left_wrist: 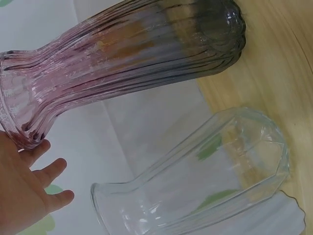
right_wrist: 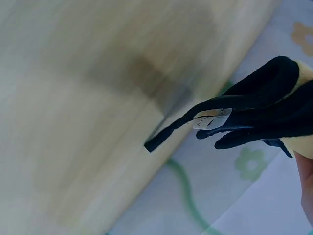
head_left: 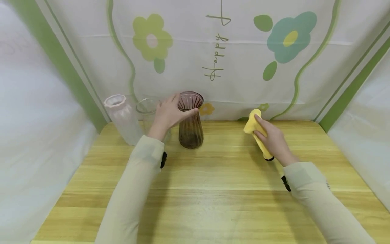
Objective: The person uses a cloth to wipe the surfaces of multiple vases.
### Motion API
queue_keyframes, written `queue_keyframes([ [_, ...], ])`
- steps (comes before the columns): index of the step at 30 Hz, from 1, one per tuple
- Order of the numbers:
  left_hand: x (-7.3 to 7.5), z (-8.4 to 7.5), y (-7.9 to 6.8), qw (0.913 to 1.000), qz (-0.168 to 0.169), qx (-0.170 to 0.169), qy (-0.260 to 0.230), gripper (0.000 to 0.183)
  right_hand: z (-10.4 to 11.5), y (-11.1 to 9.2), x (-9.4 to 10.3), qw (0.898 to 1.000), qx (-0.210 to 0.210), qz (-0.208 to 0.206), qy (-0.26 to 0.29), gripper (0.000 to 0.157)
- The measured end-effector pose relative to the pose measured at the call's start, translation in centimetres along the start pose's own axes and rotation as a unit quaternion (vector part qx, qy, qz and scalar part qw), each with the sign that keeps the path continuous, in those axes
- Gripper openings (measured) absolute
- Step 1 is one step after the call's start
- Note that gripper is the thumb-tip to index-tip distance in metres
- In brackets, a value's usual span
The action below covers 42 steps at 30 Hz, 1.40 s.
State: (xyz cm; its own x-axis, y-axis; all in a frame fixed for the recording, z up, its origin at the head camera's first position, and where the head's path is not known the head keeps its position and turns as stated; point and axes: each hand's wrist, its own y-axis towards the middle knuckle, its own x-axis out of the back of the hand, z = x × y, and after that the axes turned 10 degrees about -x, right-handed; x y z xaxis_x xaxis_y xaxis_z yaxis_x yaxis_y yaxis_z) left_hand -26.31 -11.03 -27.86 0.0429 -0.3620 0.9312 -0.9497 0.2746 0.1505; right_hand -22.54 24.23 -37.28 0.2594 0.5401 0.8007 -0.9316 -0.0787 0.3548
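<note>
We note the left hand [head_left: 170, 112] with thumb and fingers spread around the flared rim of the purple vase [head_left: 191, 132]; one finger lies against the neck, but we cannot tell how firmly the hand bears on the glass. We judge that the rim is chosen because it overhangs the narrower neck and gives a catch for steadying. The purple vase stands upright on the wooden table [head_left: 213, 203], near its rear edge. The right hand [head_left: 274, 139] pinches a yellow cloth article [head_left: 253, 123] between thumb and fingers, raised over the right rear of the table and well apart from the glassware; we take the mid-length hold to suit a limp item, whose dark fabric [right_wrist: 264, 105] and white tag [right_wrist: 215, 119] hang free in the right wrist view. The clear vase [left_wrist: 195, 181] stands just beside the purple one, partly behind the left hand, with the white vase [head_left: 123, 118] at the far left. We judge that this grouping keeps the glassware within the left hand's reach. We count three vases, one of each colour; one cloth article; one visible tag; and two hands.
</note>
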Motion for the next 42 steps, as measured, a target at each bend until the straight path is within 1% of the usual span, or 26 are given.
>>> queue_keyframes([
  [8, -0.5, -0.9, -0.3, 0.9993, -0.007, -0.031, 0.018, 0.102, 2.9, 0.6, -0.9, 0.997, 0.039, -0.048, 0.038, 0.062],
  [12, -0.7, -1.4, -0.5, 0.9989, -0.004, -0.045, 0.014, 0.100, 4.5, 0.9, -0.9, 0.996, 0.050, -0.056, 0.053, 0.062],
  [16, -0.7, -2.0, -0.6, 0.9988, -0.002, -0.049, 0.002, 0.100, 6.0, 1.0, -1.0, 0.994, 0.064, -0.063, 0.071, 0.061],
  [21, -1.0, -2.7, -0.7, 0.9981, -0.005, -0.060, 0.009, 0.100, 7.2, 1.2, -1.4, 0.989, 0.080, -0.087, 0.088, 0.060],
  [26, -1.2, -3.5, -0.7, 0.9970, -0.005, -0.073, 0.027, 0.099, 8.3, 1.2, -1.6, 0.984, 0.100, -0.109, 0.097, 0.058],
  [31, -1.2, -4.4, -0.7, 0.9961, 0.007, -0.078, 0.040, 0.099, 9.1, 1.0, -1.9, 0.982, 0.118, -0.112, 0.099, 0.059],
  [37, -1.2, -5.0, -0.7, 0.9953, 0.006, -0.086, 0.044, 0.098, 9.2, 0.8, -2.5, 0.981, 0.120, -0.115, 0.095, 0.060],
  [39, -1.3, -5.0, -0.7, 0.9952, 0.009, -0.088, 0.041, 0.098, 9.1, 0.8, -2.8, 0.981, 0.131, -0.117, 0.087, 0.060],
  [42, -1.3, -5.0, -0.6, 0.9948, 0.012, -0.092, 0.042, 0.097, 8.9, 0.6, -3.2, 0.978, 0.162, -0.118, 0.064, 0.063],
])
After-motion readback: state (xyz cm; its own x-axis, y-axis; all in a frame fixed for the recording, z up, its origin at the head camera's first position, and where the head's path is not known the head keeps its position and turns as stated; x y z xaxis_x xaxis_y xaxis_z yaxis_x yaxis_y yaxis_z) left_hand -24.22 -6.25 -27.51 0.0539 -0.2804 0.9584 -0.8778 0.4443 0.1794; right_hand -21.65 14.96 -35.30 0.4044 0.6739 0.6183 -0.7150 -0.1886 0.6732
